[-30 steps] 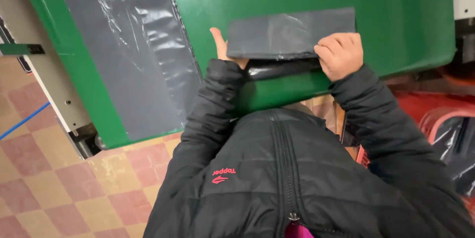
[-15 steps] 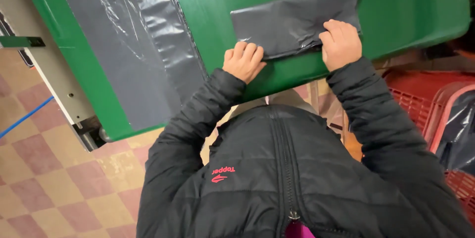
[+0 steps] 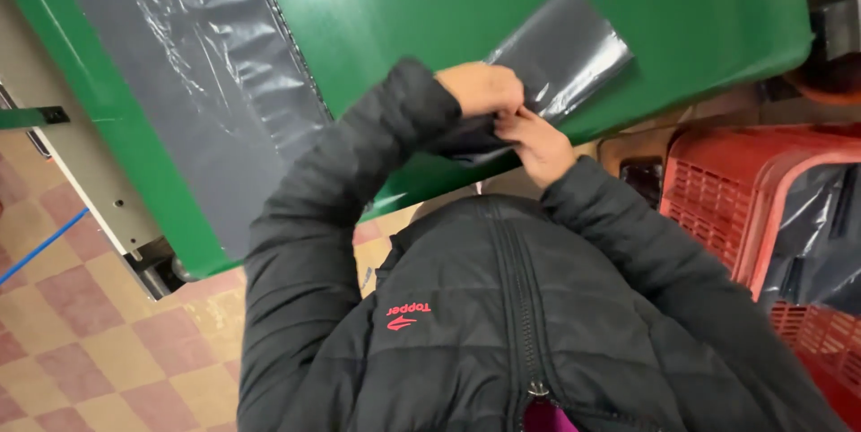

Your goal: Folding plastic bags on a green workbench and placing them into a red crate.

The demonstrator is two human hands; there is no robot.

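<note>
Closest in is the person's black padded jacket (image 3: 502, 324), zipped up, both sleeves reaching forward over the table edge. The left hand (image 3: 480, 89) comes across with its fingers curled and pressed together on the near end of a folded dark grey plastic bag (image 3: 560, 51), and the right hand (image 3: 538, 140) sits just under it, fingertips pinching the same edge; the two hands touch, working that one corner between them, which looks to me like a way to keep the slippery film from sliding open while the fold is tightened. The bag lies flat on the green table (image 3: 538, 1), near its front edge, angled away to the right, its far end shining where the light catches it. Further left on the same glossy surface, a long strip of grey plastic sheeting (image 3: 197, 91) runs away from the person, wrinkled along one side. Off to the right, below table height, stands a red plastic crate (image 3: 735, 199) with more dark plastic heaped inside, handy to the right arm. Under everything is a checkered tile floor (image 3: 81, 342) in pink and cream, and a pale metal frame (image 3: 81, 172) at the table's left.
</note>
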